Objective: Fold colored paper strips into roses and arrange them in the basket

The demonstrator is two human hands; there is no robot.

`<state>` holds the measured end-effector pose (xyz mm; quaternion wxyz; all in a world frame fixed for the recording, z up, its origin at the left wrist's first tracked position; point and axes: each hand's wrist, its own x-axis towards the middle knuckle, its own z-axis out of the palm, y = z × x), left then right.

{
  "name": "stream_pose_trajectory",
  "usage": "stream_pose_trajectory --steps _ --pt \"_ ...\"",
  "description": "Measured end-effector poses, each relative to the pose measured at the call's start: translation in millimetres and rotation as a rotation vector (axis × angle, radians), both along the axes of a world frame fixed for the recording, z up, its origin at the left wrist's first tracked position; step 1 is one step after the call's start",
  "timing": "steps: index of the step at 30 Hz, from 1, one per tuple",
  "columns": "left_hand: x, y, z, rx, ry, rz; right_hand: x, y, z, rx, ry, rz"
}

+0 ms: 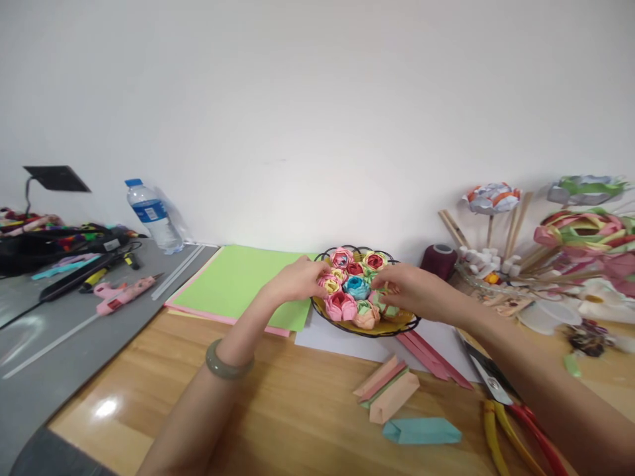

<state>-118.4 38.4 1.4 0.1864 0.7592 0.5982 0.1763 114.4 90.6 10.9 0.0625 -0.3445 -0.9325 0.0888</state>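
Flanking a basket (pixel 404 322) of paper flowers (pixel 341 306)

Both hands at the basket, one per side, palms turned down. Left hand (pixel 301 279): fingers bent over the left rim, tips at a yellow-and-pink bloom. Right hand (pixel 409 289): fingers curved over a pale green bloom at the basket's right side. Cannot tell whether either pinches its flower or only touches it. Between the hands, a blue flower (pixel 357 287), with pink, red and peach ones close around it.

Green bangle (pixel 229 369) on left wrist. Below and left of the left hand, a green sheet (pixel 238 281) atop other coloured paper. Nearer the wearer than the right hand: dark pink strips (pixel 431 354), then a light blue folded piece (pixel 421 431), on the wooden table (pixel 297 410). Scissors (pixel 491 383) just beside the right forearm. Beyond the right hand, a dark spool (pixel 439 261). Far left of the left hand: pink glue gun (pixel 126 294), and behind it a water bottle (pixel 153 215).
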Motion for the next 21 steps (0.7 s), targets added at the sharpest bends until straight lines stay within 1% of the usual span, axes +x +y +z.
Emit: stream_pose_trajectory --steps 4,9,11,16,21 --pt "1.4 0.4 3.2 0.017 0.025 0.010 2.5 -6.7 -4.1 0.006 0.005 0.042" --pt "-6.6 0.0 9.7 0.039 -0.004 0.083 2.2 -5.9 -4.2 0.048 0.069 0.028" --pt "-11.9 0.5 10.9 0.024 -0.063 0.103 0.3 -4.3 -5.2 0.070 0.105 0.023" --pt "-20.6 5.1 8.3 -0.028 -0.343 0.158 -16.2 -5.8 -8.2 0.087 0.156 0.086" --pt "-20.2 9.3 4.5 -0.006 -0.424 0.183 -37.2 -15.9 -8.1 0.054 0.122 0.168"
